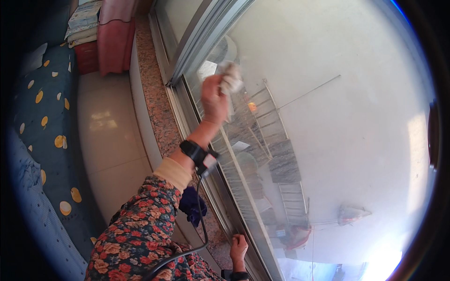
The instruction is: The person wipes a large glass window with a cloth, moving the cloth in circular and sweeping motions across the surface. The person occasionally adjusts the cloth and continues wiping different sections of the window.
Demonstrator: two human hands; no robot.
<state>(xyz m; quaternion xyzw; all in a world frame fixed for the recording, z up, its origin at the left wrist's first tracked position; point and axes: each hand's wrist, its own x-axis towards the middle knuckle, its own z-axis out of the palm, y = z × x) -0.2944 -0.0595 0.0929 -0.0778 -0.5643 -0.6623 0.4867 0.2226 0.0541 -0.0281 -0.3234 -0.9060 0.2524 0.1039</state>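
My left hand (213, 100), raised and slightly blurred, grips a crumpled whitish cloth (231, 78) at the glass pane (316, 140) of a sliding window. Its floral sleeve has a pale cuff, and a black strap with a device and a cable sits on the wrist. At the bottom, my right hand (239, 247) has its fingers curled at the lower rail of the metal window frame (228, 217); its fingertips are partly hidden. A dark purple cloth (192, 206) lies on the speckled granite sill (160, 119), beside my left forearm.
A bed with a dark patterned sheet (49, 105) stands at the left, along the tiled floor (112, 126). A pink-red curtain (116, 38) hangs near stacked folded textiles (84, 21). Through the glass show a metal ladder (277, 112) and a railing (242, 179).
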